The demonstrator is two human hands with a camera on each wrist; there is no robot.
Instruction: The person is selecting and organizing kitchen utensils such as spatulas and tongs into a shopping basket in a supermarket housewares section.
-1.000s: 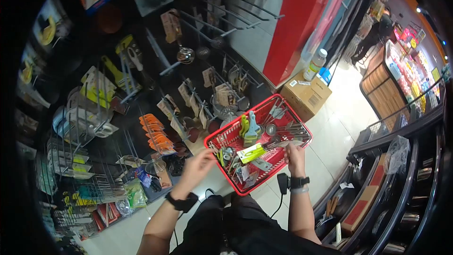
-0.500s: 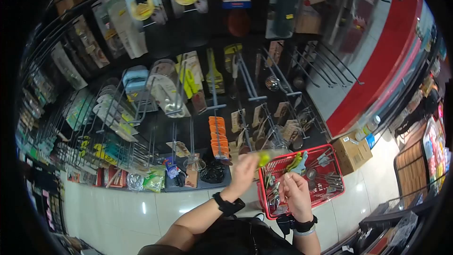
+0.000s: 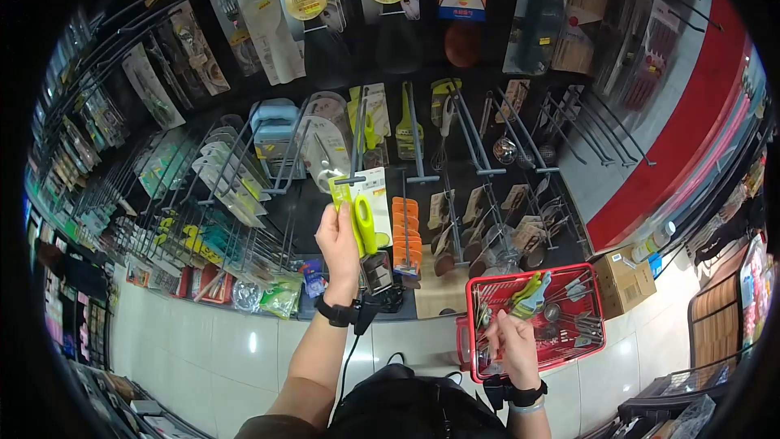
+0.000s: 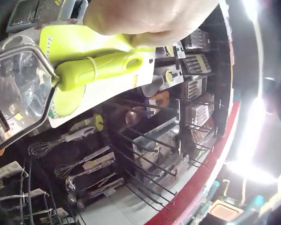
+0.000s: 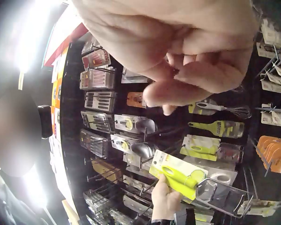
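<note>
Left hand [image 3: 337, 244]: thumb and fingers closed in a pinch on the card edge of the green-handled tool [image 3: 366, 232]; raised from beside the basket to the rack within the last half second.
Green-handled tool: in front of the rack, handle upper, metal frame lower; a similar card, apparently this one, lay in the basket a second ago.
Rack hook [image 3: 349, 180]: its end bar meets the card's upper edge in the head view—whether it passes through the card cannot be told.
Orange-bladed goods [image 3: 406, 228]: hanging just beside the tool, to its right.
Right hand [image 3: 512, 341]: fingers loosely bent, nothing seen in them; over the near part of the red basket [image 3: 500, 283], which holds other utensils.
Stage of work: judged a carry from basket to rack, the travel largely done—the release not yet made.
</note>
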